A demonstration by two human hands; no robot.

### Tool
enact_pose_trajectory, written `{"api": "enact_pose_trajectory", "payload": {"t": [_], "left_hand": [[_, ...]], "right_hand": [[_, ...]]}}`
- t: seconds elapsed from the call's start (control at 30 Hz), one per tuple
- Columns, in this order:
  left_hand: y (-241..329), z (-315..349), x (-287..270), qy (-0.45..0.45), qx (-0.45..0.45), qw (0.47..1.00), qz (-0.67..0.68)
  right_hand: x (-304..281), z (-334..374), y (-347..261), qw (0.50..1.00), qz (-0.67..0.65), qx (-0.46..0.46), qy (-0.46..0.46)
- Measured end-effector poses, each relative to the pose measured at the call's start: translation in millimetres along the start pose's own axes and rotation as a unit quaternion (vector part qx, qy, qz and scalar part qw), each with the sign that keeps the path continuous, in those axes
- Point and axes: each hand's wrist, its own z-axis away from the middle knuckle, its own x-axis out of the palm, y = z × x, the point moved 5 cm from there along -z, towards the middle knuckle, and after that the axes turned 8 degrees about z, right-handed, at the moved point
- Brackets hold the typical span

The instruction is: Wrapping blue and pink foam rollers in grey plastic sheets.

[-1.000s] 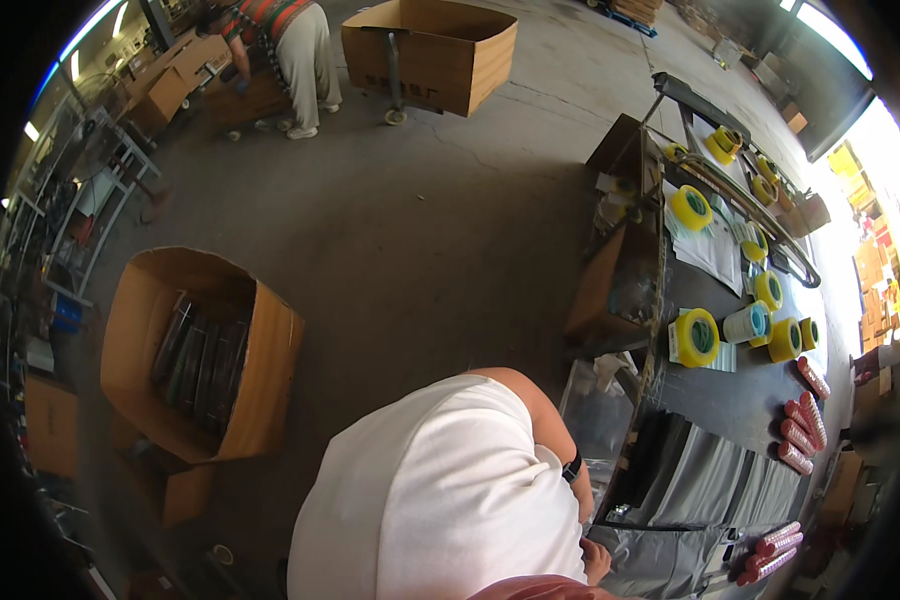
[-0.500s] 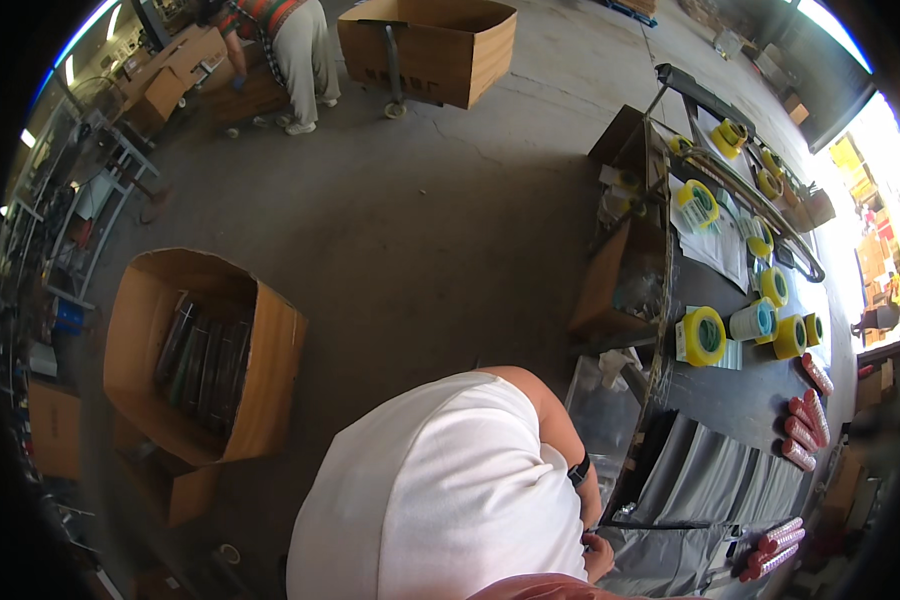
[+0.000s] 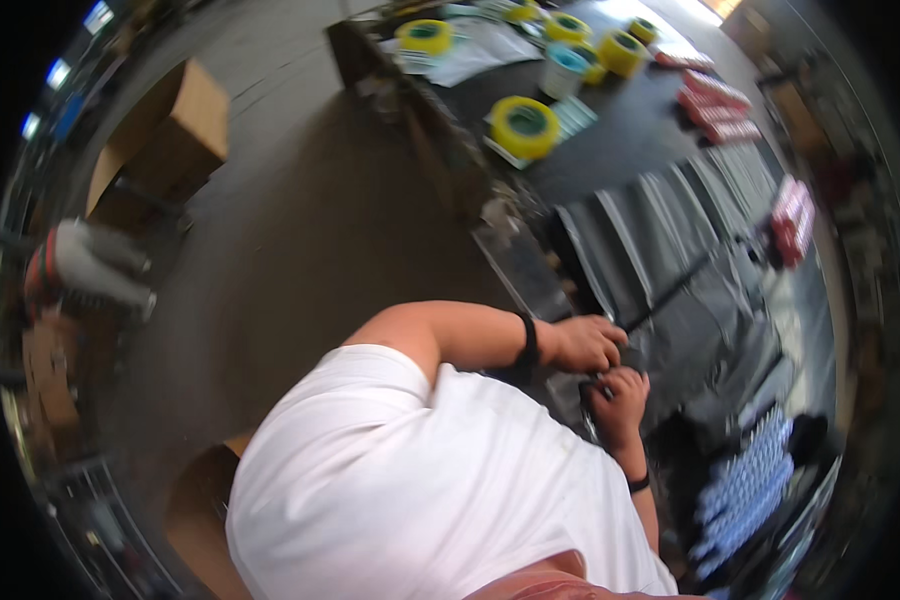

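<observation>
Left hand [image 3: 582,345] and right hand [image 3: 620,402] are huddling by grey sheeting [image 3: 705,315] at the table's [image 3: 610,150] near edge; whether they're clamping, can't tell!

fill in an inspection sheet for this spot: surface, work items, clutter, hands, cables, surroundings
Surface: dark table, partly covered.
Work items: creased grey sheeting on the table, reaching toward the hands.
Clutter: yellow tape rolls, pinkish-red rolls and a blue bundle around the sheeting.
Hands: left hand and right hand close together at the sheeting's near edge, fingers curled; what they grip is unclear.
Cables: nothing seen.
Surroundings: cardboard boxes on the floor side; another person in pale trousers, blurred.
</observation>
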Motion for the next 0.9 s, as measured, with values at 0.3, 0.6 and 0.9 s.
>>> {"api": "enact_pose_trajectory", "payload": {"t": [0.3, 0.6, 0.9], "left_hand": [[-15, -6, 12, -0.174, -0.001, 0.985, -0.004], [-5, 2, -2, -0.212, -0.005, 0.977, 0.001], [0, -12, -2, -0.203, 0.051, 0.975, -0.077]], "right_hand": [[-44, 50, -7, 0.983, -0.168, -0.027, 0.067], [-52, 274, 33, 0.690, -0.547, 0.458, -0.121], [-15, 331, 68, 0.712, 0.159, 0.573, -0.372]]}}
